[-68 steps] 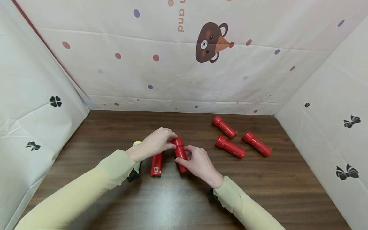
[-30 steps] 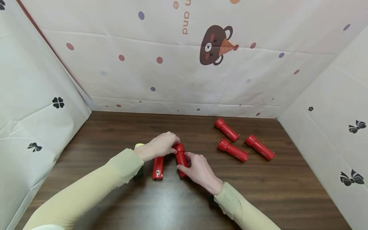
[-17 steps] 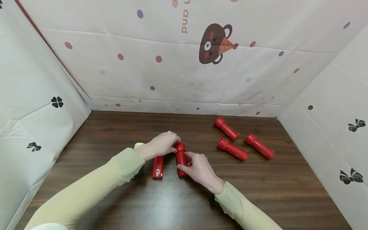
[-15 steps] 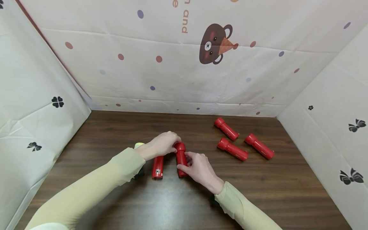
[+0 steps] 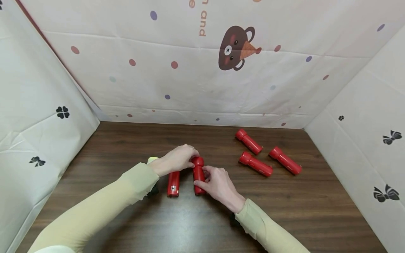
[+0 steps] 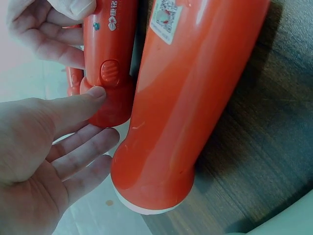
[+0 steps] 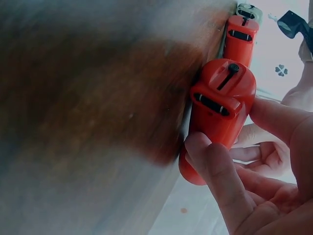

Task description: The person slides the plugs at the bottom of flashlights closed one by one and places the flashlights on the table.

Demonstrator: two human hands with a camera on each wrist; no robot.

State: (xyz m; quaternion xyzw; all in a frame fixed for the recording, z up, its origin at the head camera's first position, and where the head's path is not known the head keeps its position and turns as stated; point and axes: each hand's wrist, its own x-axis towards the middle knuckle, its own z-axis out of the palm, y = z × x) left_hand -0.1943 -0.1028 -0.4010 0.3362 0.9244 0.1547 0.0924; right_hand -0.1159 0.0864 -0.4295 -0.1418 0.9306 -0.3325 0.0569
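Observation:
Both hands are on a red flashlight (image 5: 199,175) lying on the table, its wider head pointing away from me. My left hand (image 5: 177,161) pinches the head; in the left wrist view its thumb lies just beside the ridged switch (image 6: 110,71). My right hand (image 5: 219,184) holds the body between thumb and fingers near the tail. The tail end (image 7: 220,90), with a slot and a black strip, faces the right wrist camera. Left of it and roughly parallel lies a second red flashlight (image 5: 173,184), its head hidden under my left wrist.
A pale green flashlight (image 5: 153,160) lies farthest left, mostly covered by my left arm. Three more red flashlights (image 5: 248,141), (image 5: 255,164), (image 5: 285,160) lie at an angle on the right of the wooden table (image 5: 209,225). Printed white sheets (image 5: 136,84) wall the back and sides.
The held flashlight's tail has swung slightly left, so it lies straighter and closer to parallel with its red neighbour. Both hands keep their hold. The head view has shifted a little.

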